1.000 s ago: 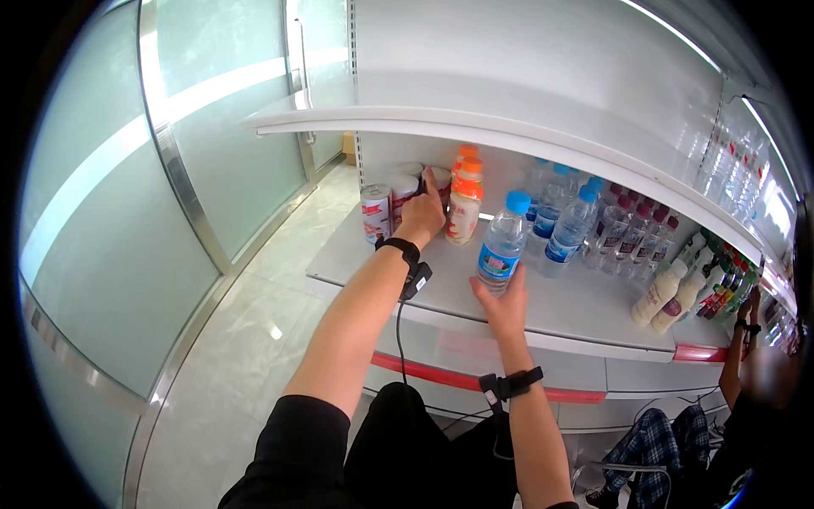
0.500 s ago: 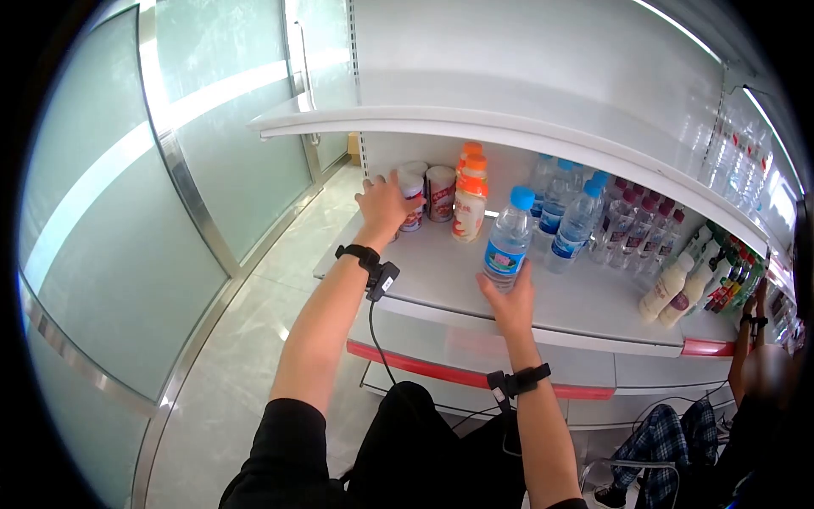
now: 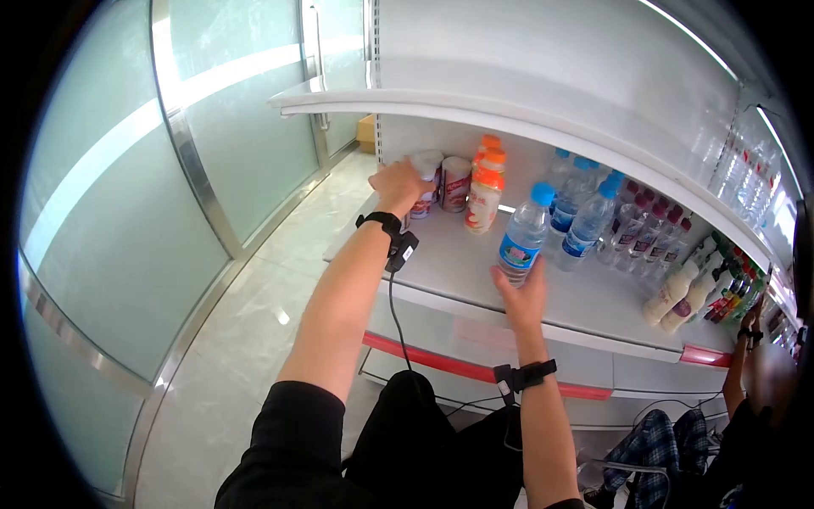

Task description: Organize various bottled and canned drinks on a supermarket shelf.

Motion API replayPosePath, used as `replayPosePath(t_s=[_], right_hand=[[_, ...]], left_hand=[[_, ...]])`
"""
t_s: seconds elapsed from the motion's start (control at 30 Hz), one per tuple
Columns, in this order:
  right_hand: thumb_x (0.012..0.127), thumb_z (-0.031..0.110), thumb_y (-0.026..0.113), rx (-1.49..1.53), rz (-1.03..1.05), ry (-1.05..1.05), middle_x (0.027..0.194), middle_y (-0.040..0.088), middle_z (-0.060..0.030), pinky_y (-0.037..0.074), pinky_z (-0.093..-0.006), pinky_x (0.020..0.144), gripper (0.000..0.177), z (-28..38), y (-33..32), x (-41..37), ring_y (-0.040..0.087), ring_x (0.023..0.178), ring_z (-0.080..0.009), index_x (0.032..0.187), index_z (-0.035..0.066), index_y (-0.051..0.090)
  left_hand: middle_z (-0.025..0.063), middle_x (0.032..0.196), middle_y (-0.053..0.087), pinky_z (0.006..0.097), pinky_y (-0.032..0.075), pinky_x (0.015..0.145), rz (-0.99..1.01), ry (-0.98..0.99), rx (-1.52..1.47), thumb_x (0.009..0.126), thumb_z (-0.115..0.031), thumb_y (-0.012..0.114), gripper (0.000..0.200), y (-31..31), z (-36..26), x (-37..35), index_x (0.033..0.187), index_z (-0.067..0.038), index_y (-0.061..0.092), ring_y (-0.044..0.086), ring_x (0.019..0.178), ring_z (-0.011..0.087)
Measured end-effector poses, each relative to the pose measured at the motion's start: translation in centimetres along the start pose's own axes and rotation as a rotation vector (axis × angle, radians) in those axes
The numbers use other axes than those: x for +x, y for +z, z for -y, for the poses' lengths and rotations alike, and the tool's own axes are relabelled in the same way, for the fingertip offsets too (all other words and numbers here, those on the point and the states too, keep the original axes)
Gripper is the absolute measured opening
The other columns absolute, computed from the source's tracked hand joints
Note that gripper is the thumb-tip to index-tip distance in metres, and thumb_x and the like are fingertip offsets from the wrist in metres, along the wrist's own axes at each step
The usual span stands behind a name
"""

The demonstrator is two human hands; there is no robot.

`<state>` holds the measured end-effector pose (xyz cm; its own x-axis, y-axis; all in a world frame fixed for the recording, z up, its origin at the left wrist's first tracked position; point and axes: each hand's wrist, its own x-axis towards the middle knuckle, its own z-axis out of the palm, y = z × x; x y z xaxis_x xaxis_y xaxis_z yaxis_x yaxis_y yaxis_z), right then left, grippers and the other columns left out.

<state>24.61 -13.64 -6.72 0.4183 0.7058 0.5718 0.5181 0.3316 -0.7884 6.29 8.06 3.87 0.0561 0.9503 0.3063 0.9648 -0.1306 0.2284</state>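
At the left end of the shelf, my left hand [image 3: 397,187] has its fingers curled around a white and red can [image 3: 424,204]; the hand covers part of it. Beside it stands another can [image 3: 455,184], red with a pale lid. Several milky drink bottles [image 3: 483,204] with orange caps come just right of the cans. My right hand [image 3: 524,297] is wrapped round the lower part of a clear water bottle [image 3: 521,246] with a blue cap and blue label. The bottle is nearly upright, close to the shelf's front.
More blue-capped water bottles [image 3: 585,222], dark-red-capped bottles [image 3: 653,239] and cream bottles [image 3: 674,293] line the shelf to the right. An upper shelf [image 3: 475,110] overhangs them. Frosted glass panels [image 3: 237,127] stand at left. Another person's arm [image 3: 739,365] reaches the shelf at far right.
My left hand's spread fingers have drawn in around the can. My right hand keeps its hold on the water bottle. The camera view has shifted slightly.
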Motion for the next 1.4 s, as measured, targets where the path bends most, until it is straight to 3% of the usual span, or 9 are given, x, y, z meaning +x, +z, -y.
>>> replayPosePath(t_s=[0.23,0.33,0.53,0.87,1.03,1.17,1.23,1.37,1.4], right_hand=[[0.077,0.029,0.082,0.030,-0.011,-0.013,0.107,0.068,-0.0222,0.052,-0.0386,0.085,0.066,-0.2,0.2,-0.1,0.068,0.099,-0.0325,0.123,-0.005,0.047],[0.077,0.029,0.082,0.027,-0.016,-0.010,0.108,0.068,-0.0225,0.052,-0.0386,0.086,0.067,-0.3,0.1,-0.1,0.068,0.100,-0.0327,0.123,-0.005,0.047],[0.077,0.027,0.082,0.023,-0.021,-0.015,0.110,0.067,-0.0234,0.052,-0.0387,0.086,0.068,-0.1,0.1,-0.1,0.068,0.102,-0.0335,0.125,-0.005,0.046],[0.078,0.028,0.082,-0.002,-0.005,0.012,0.110,0.066,-0.0246,0.052,-0.0394,0.085,0.069,0.0,0.2,-0.2,0.067,0.102,-0.0360,0.126,-0.006,0.045],[0.078,0.029,0.082,-0.084,-0.046,0.017,0.110,0.066,-0.0237,0.051,-0.0395,0.086,0.067,0.0,0.2,-0.3,0.067,0.103,-0.0350,0.123,-0.005,0.047],[0.077,0.028,0.082,-0.073,-0.054,0.009,0.110,0.067,-0.0225,0.051,-0.0393,0.087,0.067,-0.2,0.6,-0.4,0.067,0.103,-0.0330,0.123,-0.005,0.047],[0.078,0.028,0.082,-0.064,-0.040,0.024,0.110,0.067,-0.0228,0.051,-0.0394,0.087,0.068,0.0,0.5,-0.6,0.067,0.103,-0.0334,0.124,-0.005,0.046],[0.078,0.029,0.082,-0.109,-0.052,-0.019,0.112,0.066,-0.0241,0.050,-0.0395,0.088,0.070,-0.2,0.4,-0.4,0.066,0.105,-0.0348,0.126,-0.006,0.044],[0.078,0.029,0.082,-0.103,-0.061,-0.012,0.112,0.066,-0.0241,0.050,-0.0395,0.088,0.070,-0.2,0.4,-0.4,0.066,0.105,-0.0348,0.126,-0.006,0.044]], left_hand=[[0.0033,0.104,0.069,0.0413,0.050,0.078,-0.102,-0.151,-0.018,0.069,-0.052,0.080,0.063,1.0,0.8,0.9,0.118,-0.018,0.061,0.061,0.109,0.0260],[0.0054,0.105,0.069,0.0417,0.050,0.077,-0.095,-0.143,-0.004,0.072,-0.051,0.078,0.061,1.8,1.2,1.8,0.118,-0.014,0.060,0.061,0.108,0.0264],[0.0104,0.104,0.071,0.0438,0.049,0.084,-0.136,-0.103,0.010,0.083,-0.025,0.067,0.047,2.8,2.4,3.7,0.124,-0.007,0.053,0.062,0.111,0.0307],[0.0101,0.101,0.072,0.0438,0.050,0.082,-0.174,-0.056,0.059,0.086,-0.017,0.061,0.039,4.1,3.3,5.9,0.123,-0.007,0.053,0.065,0.106,0.0284],[0.0113,0.103,0.073,0.0418,0.052,0.081,-0.136,-0.034,0.056,0.083,-0.026,0.066,0.067,4.0,3.0,6.8,0.144,-0.011,0.042,0.066,0.106,0.0302],[0.0136,0.106,0.071,0.0430,0.052,0.084,-0.157,-0.018,0.004,0.079,-0.030,0.071,0.075,4.2,3.6,6.1,0.145,-0.010,0.040,0.065,0.105,0.0338],[0.0164,0.110,0.067,0.0455,0.052,0.088,-0.634,0.102,-0.140,0.074,-0.031,0.078,0.081,5.8,4.1,5.7,0.142,-0.007,0.041,0.063,0.105,0.0392],[0.0192,0.113,0.064,0.0471,0.051,0.089,-0.662,0.037,-0.515,0.068,-0.031,0.084,0.086,7.3,5.1,3.3,0.137,-0.003,0.042,0.062,0.103,0.0418],[0.0199,0.109,0.065,0.0463,0.052,0.087,-0.526,-0.031,-0.599,0.067,-0.031,0.085,0.083,7.3,5.5,2.6,0.134,-0.003,0.045,0.063,0.100,0.0408]])
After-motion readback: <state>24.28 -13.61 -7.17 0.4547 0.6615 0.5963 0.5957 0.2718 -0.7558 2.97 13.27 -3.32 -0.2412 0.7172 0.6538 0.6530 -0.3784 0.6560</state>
